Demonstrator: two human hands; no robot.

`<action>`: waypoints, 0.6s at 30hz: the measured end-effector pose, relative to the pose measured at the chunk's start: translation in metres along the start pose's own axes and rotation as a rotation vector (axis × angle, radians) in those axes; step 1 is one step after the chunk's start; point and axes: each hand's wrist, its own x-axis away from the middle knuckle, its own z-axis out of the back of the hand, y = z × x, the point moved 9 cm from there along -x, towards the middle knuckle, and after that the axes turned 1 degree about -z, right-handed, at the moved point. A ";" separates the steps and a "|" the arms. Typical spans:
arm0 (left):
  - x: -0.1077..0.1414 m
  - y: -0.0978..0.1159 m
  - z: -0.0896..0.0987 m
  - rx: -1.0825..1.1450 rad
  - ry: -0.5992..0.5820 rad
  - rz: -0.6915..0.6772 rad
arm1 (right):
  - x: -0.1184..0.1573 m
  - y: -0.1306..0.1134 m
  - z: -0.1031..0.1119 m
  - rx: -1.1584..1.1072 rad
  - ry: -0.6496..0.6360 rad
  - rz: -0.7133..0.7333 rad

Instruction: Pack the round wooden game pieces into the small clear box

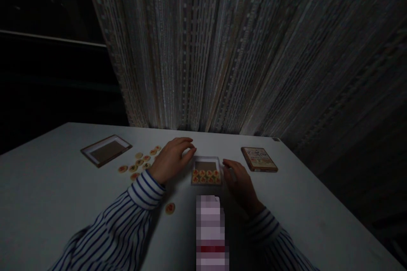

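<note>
"Fingers (186, 139) on my left hand (168, 159) are curving loosely toward the centre of the frame, and my thumb is standing a little apart from them. I'm not seeing anything between them."

"And on the other side, are you pinching something?"

"My right hand (240, 182) is reaching in from the lower right. Its forefinger is pointing at the right wall of the small open box (206, 159), and a gap is showing between it and the thumb. Whether a fingertip is touching that wall, I'm not able to tell. My other right fingers are hiding behind these."

"Where is that box sitting?"

"Just below the middle of the frame, between my hands. Two rows of round pieces (206, 176) with red marks are filling its near part, four to a row, and its grey floor is showing beyond them."

"Are other pieces lying around?"

"Loose discs (139, 162) are scattering over the white table (299, 216) left of centre, some close beside my left hand. A single disc (170, 208) is lying nearer me, at lower centre. A second open box (106, 151) is resting farther left, and a closed box (259, 159) with a printed face is lying right of centre. Blue-striped sleeves (111, 228) are covering both my forearms."
</note>
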 end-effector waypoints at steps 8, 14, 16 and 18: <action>0.051 -0.025 0.017 -0.021 0.156 0.164 | 0.005 0.013 0.010 -0.014 0.053 -0.056; 0.083 -0.035 0.020 -0.051 0.294 0.179 | 0.008 0.011 0.005 -0.040 0.047 -0.067; 0.088 -0.037 0.014 -0.033 0.286 0.212 | 0.009 0.010 0.002 -0.044 0.032 -0.068; 0.090 -0.038 0.007 0.002 0.244 0.227 | 0.011 0.008 -0.002 -0.042 0.017 -0.065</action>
